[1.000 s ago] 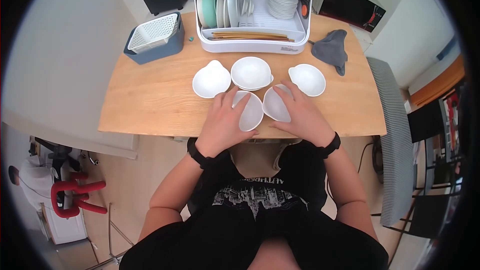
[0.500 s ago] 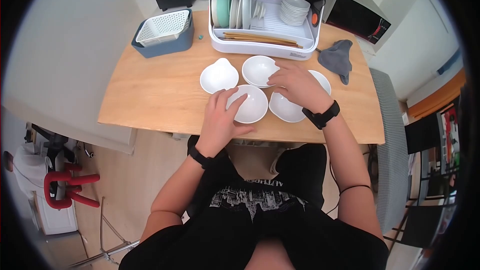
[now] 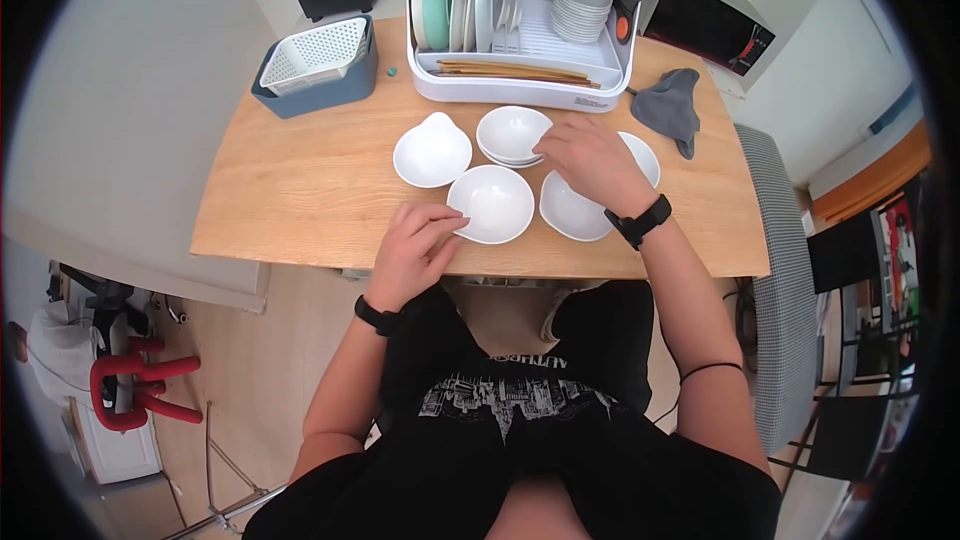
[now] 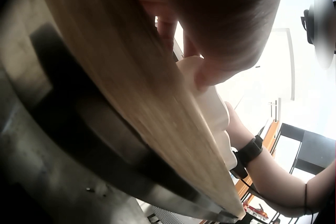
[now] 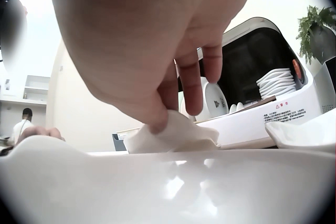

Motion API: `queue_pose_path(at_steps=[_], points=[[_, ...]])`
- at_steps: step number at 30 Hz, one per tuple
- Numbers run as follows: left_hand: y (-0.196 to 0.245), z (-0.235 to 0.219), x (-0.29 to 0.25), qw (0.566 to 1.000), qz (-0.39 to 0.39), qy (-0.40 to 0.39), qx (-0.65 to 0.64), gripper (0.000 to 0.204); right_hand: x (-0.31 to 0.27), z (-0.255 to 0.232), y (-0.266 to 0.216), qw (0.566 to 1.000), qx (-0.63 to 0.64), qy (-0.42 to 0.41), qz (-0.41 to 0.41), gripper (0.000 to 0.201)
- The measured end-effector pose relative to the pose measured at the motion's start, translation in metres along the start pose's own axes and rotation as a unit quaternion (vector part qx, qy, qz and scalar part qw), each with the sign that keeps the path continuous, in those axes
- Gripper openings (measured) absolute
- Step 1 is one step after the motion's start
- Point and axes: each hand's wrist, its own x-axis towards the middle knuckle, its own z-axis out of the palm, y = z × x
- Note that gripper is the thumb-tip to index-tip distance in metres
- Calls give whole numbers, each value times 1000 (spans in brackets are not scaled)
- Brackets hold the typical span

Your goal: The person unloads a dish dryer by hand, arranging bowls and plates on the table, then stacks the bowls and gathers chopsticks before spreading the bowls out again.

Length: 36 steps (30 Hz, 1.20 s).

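Now the right hand [image 3: 602, 168] has left the near-right white glossy round bowl [image 3: 573, 212], which it was curved over a second ago, and is at the right edge of a stack of white round bowls [image 3: 512, 132] farther back. Its thumb and index finger pinch the stack's edge, the other fingers spread a little apart. The left hand [image 3: 402, 255] has drawn back from over the near-left white round bowl [image 3: 491, 202] to that bowl's left edge; its fingertips lie close together against the rim, and I cannot tell whether they grip it. Both near bowls rest upright on the table, as do a white lipped bowl [image 3: 432, 154] to the left and another white bowl [image 3: 643, 155] partly behind the right hand.

Pale wood-grained table [image 3: 290, 185] beneath everything. At its back stands an open white plastic dish box [image 3: 520, 90] with plates and chopsticks, between a blue-grey basket [image 3: 320, 95] and a crumpled grey cloth [image 3: 667, 110]. Beyond, a silver-and-black microwave [image 3: 705, 20]; to the right, a grey checked bench [image 3: 778, 310].
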Motion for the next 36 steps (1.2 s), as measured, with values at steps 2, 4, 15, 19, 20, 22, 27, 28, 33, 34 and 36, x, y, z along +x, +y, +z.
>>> queue_pose_path(at_steps=[2,4,15,19,20,22,27,28,33,34,36], points=[[1,1,0,1000,1,4,-4,35,3,-4,-5,998,-30,47,-14,14],[1,2,0,1000,3,6,-8,33,6,-7,-7,998,-21,60,-23,15],[17,10,4,1000,23,15,6,25,-42,-75,-24,977,60,198,41,21],[21,17,5,1000,8,-4,-14,26,-78,-76,-49,987,44,137,75,23],[19,19,4,1000,5,0,-7,27,-82,-72,-55,986,42,137,80,23],[16,23,4,1000,7,2,-3,28,-86,-64,-65,991,33,105,73,22],[22,18,3,1000,-7,-4,25,30,-86,-50,-70,990,22,118,73,23],[23,17,2,1000,-9,-4,29,30,-87,-47,-70,990,21,118,75,23],[29,16,0,999,-17,5,28,29,-91,-40,-73,988,23,126,88,23],[29,15,0,999,-16,4,29,29,-93,-37,-74,988,20,122,89,23],[28,15,0,1000,-12,3,27,28,-95,-34,-76,989,16,119,91,23]])
